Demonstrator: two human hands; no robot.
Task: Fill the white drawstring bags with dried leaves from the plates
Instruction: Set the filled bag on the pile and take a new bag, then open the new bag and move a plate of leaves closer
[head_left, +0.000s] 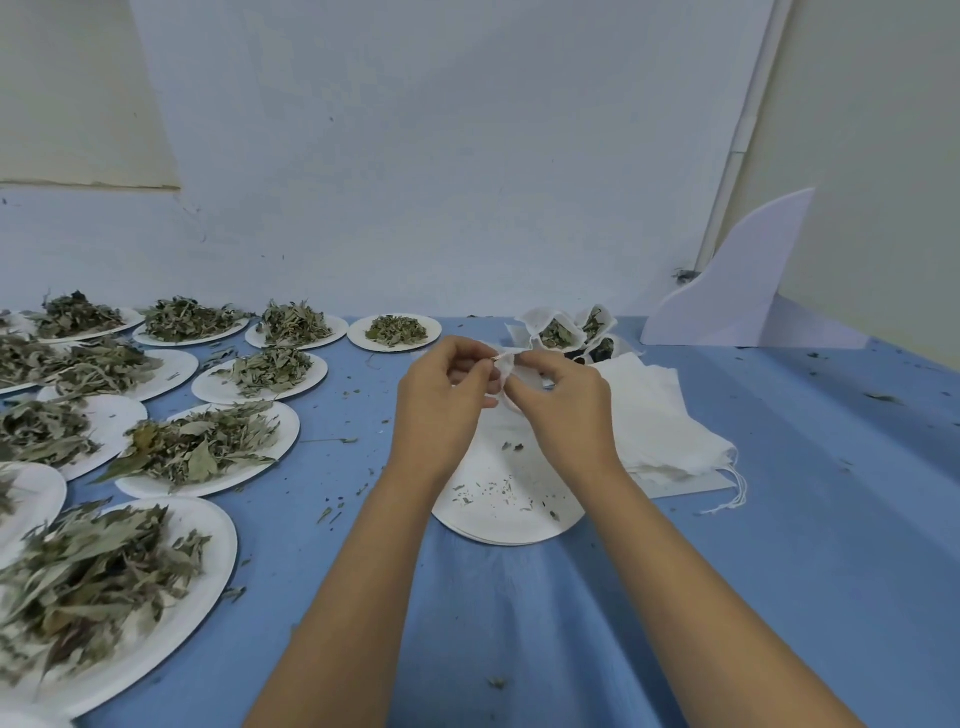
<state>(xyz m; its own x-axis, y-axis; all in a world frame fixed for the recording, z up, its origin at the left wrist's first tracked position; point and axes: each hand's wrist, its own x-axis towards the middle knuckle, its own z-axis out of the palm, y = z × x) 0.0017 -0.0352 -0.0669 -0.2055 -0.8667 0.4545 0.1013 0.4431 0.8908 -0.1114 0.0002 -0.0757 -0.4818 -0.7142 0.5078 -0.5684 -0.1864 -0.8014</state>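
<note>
My left hand (441, 395) and my right hand (563, 402) are raised together above a stack of white plates (506, 499) that carries only leaf crumbs. Between their fingertips they pinch a small white drawstring bag (505, 364) by its top edge. Most of the bag is hidden behind my fingers. A pile of flat white bags (660, 415) lies just right of my hands. Behind it stand several open bags with leaves in them (563, 330). Several white plates heaped with dried leaves (200, 447) cover the table's left side.
A blue cloth (779, 545) covers the table, sprinkled with leaf bits. A white curved foam board (743, 291) leans at the back right near the wall. The closest leaf plate (109, 577) lies at the lower left edge.
</note>
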